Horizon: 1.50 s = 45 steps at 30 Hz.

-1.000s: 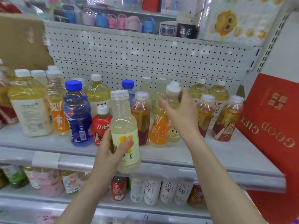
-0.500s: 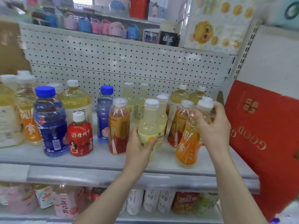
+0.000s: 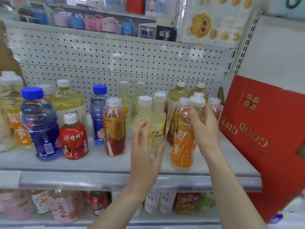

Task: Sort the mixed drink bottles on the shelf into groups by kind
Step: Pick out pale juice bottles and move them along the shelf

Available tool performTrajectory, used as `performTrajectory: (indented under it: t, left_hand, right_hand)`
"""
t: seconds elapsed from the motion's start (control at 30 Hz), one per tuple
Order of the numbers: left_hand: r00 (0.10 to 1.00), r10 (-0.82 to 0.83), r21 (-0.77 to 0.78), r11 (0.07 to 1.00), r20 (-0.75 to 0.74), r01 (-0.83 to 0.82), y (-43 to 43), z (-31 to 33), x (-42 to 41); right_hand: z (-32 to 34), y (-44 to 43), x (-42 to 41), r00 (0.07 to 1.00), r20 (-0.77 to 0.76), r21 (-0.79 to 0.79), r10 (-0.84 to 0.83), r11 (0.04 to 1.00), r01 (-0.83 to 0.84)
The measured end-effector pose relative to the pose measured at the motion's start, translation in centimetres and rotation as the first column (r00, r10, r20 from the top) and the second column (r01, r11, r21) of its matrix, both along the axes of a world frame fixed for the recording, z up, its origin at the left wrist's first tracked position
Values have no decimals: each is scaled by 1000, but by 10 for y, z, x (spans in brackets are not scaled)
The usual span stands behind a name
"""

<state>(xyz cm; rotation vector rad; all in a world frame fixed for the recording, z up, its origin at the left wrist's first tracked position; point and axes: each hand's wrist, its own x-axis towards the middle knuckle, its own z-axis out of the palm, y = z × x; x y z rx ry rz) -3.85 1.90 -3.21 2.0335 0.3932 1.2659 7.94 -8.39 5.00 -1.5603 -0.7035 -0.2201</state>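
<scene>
A shop shelf [image 3: 92, 161] seen from above, crowded with mixed drink bottles, with two bare forearms reaching in from the near edge.

The right hand [image 3: 204, 129] grips the clear upper part of an orange drink bottle [image 3: 182, 146], fingers curled round it below its white cap. This bottle is upright near the front edge of the shelf, right of centre; its base looks to be on the shelf or just above it.

The left hand [image 3: 146, 146] is blurred, its fingers straight and spread. It is just in front of a pale lemon bottle [image 3: 143, 113] at the middle of the shelf; whether it touches the bottle cannot be told. A second pale lemon bottle [image 3: 159, 123] stands right beside it.

To the left stand an amber tea bottle [image 3: 114, 129], a small red juice bottle [image 3: 74, 138] and two blue-capped bottles [image 3: 39, 126], with a large yellow tea bottle [image 3: 67, 103] further back. More amber and yellow bottles stand behind the orange one.

A white pegboard [image 3: 115, 63] backs the shelf. A red gift box [image 3: 267, 138] leans at the right end. More drinks fill the lower shelf [image 3: 181, 219].
</scene>
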Motion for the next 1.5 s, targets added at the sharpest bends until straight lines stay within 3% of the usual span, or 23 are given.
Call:
performTrajectory:
  t: [0.13,0.57,0.63,0.7,0.77,0.83,1.23,1.3,1.4,1.43,1.5]
  left_hand:
    - [934,-262,-126,963,-243,237,-5,4,-5]
    - [951,-165,-135,982,-261,134,42,28,-45]
    - [964,-153,-166,979,-217,118,42,28,-52]
    - [974,-145,-240,966,-174,100,44,28,-63]
    - [981,-159,-344,932,-113,111,48,25,-78]
    - [986,-154,-428,896,-60,114,52,21,-93]
    - [1000,0,-479,878,-17,-8,85,-3,-144]
    - [1000,1,-488,873,-11,-6,86,-5,-147]
    - [1000,5,-511,859,20,6,88,-7,-151]
    - [1000,2,-514,857,29,13,88,-6,-151]
    - [999,-3,-534,845,48,29,88,-8,-150]
  right_hand:
    - [4,18,-19,987,20,-31,161,987,-161]
    - [16,61,-51,859,-219,172,463,885,-433]
    - [16,64,-49,895,-206,149,396,916,-372]
    - [8,67,-38,985,-21,-60,169,984,-170]
    - [-3,70,-31,987,157,-382,42,924,22]
    - [-17,79,-32,977,212,-522,30,849,87]
    - [-17,154,-45,910,415,-655,-15,689,310]
    - [-21,154,-43,911,410,-613,-34,730,303]
    - [-36,145,-56,906,415,-308,-85,924,228]
    - [-40,143,-63,918,393,-225,-47,963,146]
    - [-49,146,-76,950,286,-238,126,970,-57]
